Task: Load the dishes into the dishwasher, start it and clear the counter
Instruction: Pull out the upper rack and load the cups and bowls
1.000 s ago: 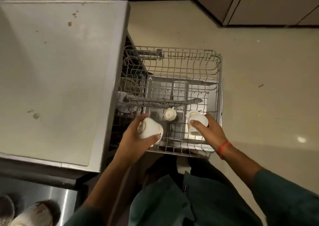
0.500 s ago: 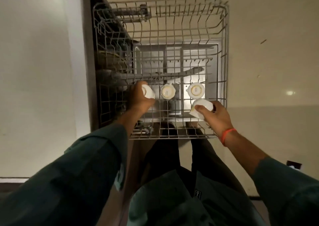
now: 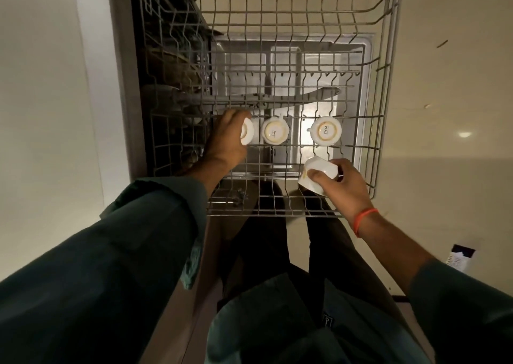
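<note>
1. The fingers (image 3: 319, 175) of the right hand (image 3: 340, 187) are curled round a white cup (image 3: 316, 173). The thumb presses on its side. The cup is tipped over and sits low over the near right part of the top rack (image 3: 384, 152).
2. The fingers (image 3: 236, 119) of the left hand (image 3: 226, 141) are wrapped over another white cup (image 3: 248, 134) at the left end of a row in the rack. I cannot tell how tight that hold is, as the hand hides most of the cup.
3. Two more cups stand upside down in that row: a middle cup (image 3: 275, 132) just beside the left hand, and a right cup (image 3: 325, 130) further along.
4. These cups look small and light, but hard and easy to break. They look smooth, so they may slip. I think it is best to hold one round its sides, or by its little handle, and set it down softly on the wires.
5. The bottom of the right cup has gold writing that reads "SISTA". The middle cup seems to have the same word, but it is turned sideways.
</note>
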Motion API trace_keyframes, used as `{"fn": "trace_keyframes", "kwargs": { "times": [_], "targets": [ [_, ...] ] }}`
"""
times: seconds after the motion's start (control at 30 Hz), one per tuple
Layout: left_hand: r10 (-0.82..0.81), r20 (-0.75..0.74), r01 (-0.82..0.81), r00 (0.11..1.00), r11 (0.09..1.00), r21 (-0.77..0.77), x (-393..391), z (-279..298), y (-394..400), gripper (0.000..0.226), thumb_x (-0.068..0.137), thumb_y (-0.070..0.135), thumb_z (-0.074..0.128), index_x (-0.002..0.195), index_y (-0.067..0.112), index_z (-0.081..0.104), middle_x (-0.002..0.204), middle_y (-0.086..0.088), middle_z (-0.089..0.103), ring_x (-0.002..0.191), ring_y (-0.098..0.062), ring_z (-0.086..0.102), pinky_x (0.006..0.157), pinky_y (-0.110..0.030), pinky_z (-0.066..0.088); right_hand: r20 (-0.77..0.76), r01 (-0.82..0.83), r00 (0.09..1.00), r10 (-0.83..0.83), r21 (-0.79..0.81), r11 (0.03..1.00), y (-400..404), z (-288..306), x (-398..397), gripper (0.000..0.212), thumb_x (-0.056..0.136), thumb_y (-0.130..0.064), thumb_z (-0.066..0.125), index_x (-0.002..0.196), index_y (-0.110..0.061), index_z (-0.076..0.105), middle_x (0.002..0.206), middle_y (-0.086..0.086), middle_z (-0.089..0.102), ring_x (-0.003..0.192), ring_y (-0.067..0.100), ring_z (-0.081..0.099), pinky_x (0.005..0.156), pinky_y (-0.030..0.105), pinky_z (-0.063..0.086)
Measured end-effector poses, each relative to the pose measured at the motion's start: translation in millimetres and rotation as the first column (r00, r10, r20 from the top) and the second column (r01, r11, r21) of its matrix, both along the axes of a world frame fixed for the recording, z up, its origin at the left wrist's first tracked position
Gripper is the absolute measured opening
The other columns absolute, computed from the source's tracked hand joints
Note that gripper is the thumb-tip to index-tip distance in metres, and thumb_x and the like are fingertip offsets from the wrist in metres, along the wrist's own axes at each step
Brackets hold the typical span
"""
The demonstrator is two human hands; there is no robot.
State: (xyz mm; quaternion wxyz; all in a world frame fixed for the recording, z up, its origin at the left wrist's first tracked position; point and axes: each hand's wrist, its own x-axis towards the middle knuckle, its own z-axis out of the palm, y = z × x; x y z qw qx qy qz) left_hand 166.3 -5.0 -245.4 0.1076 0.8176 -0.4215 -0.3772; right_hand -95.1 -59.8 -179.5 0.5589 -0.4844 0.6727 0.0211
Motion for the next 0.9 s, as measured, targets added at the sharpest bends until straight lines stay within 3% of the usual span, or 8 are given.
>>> {"fn": "trace_keyframes", "kwargs": {
  "times": [0.2,0.33,0.43,0.5,0.63,0.77,0.9],
  "targets": [
    [-0.057,0.076,0.052,0.996,0.997,0.059,-0.2,-7.8,-4.4,0.084,0.065,-0.010,0.080,0.138,0.022,0.057,0.146,-0.005,0.047,0.134,-0.032,0.043,0.109,-0.038,0.042,0.012,-0.015,1.000,0.015,-0.017,1.000,3.1,-4.7,3.1,0.043,0.080,-0.037,0.081,0.113,-0.020,0.060,0.101,-0.009,0.065,0.089,0.005,0.061,0.074,0.022,0.050],
    [-0.115,0.112,0.106,0.987,0.991,0.084,-3.4,-9.0,-5.6,0.081,0.066,-0.008,0.081,0.136,0.023,0.056,0.145,-0.006,0.045,0.132,-0.034,0.043,0.103,-0.040,0.045,-0.016,-0.010,1.000,0.009,-0.067,0.998,-2.1,-13.4,-3.2,0.046,0.076,-0.028,0.085,0.112,-0.022,0.058,0.100,-0.016,0.061,0.089,-0.002,0.057,0.075,0.014,0.045],
    [-0.153,0.145,0.137,0.978,0.984,0.117,-6.2,-9.0,-4.8,0.080,0.066,-0.004,0.082,0.136,0.025,0.056,0.148,-0.006,0.041,0.133,-0.036,0.040,0.100,-0.046,0.048,-0.054,-0.040,0.998,0.035,-0.108,0.993,-8.6,-22.2,-10.0,0.057,0.071,-0.023,0.088,0.118,-0.018,0.057,0.109,-0.007,0.061,0.093,0.007,0.058,0.073,0.009,0.041],
    [-0.187,0.170,0.162,0.968,0.975,0.151,-7.2,-9.2,-3.4,0.081,0.068,-0.003,0.081,0.138,0.028,0.055,0.150,-0.006,0.038,0.135,-0.037,0.038,0.099,-0.049,0.049,-0.100,-0.086,0.992,0.071,-0.154,0.984,-13.0,-30.1,-14.5,0.062,0.067,-0.023,0.090,0.119,-0.018,0.056,0.115,-0.002,0.061,0.099,0.013,0.058,0.077,0.013,0.044],
    [-0.235,0.189,0.199,0.953,0.961,0.195,-7.8,-9.6,-2.8,0.080,0.075,0.002,0.078,0.144,0.031,0.051,0.156,-0.005,0.031,0.139,-0.036,0.036,0.100,-0.049,0.050,-0.150,-0.150,0.982,0.119,-0.217,0.965,-19.1,-42.7,-18.7,0.066,0.063,-0.019,0.089,0.119,-0.018,0.055,0.121,0.004,0.058,0.106,0.020,0.058,0.094,0.033,0.051],
    [-0.225,0.187,0.182,0.956,0.959,0.218,-8.4,-13.8,-0.4,0.078,0.078,0.003,0.075,0.144,0.033,0.049,0.157,-0.004,0.029,0.135,-0.040,0.041,0.101,-0.052,0.050,-0.164,-0.271,0.958,0.235,-0.255,0.928,-21.9,-51.4,-21.4,0.066,0.065,-0.010,0.087,0.122,-0.013,0.055,0.123,0.008,0.057,0.105,0.020,0.056,0.088,0.024,0.043],
    [-0.155,0.117,0.133,0.981,0.976,0.173,-5.9,-17.3,-0.7,0.073,0.076,0.000,0.074,0.139,0.030,0.054,0.155,-0.004,0.031,0.132,-0.038,0.044,0.100,-0.051,0.051,-0.205,-0.367,0.925,0.319,-0.274,0.889,-20.1,-60.3,-25.4,0.063,0.069,-0.014,0.084,0.125,-0.012,0.054,0.124,0.009,0.055,0.110,0.027,0.055,0.088,0.027,0.042]
  ]
}}
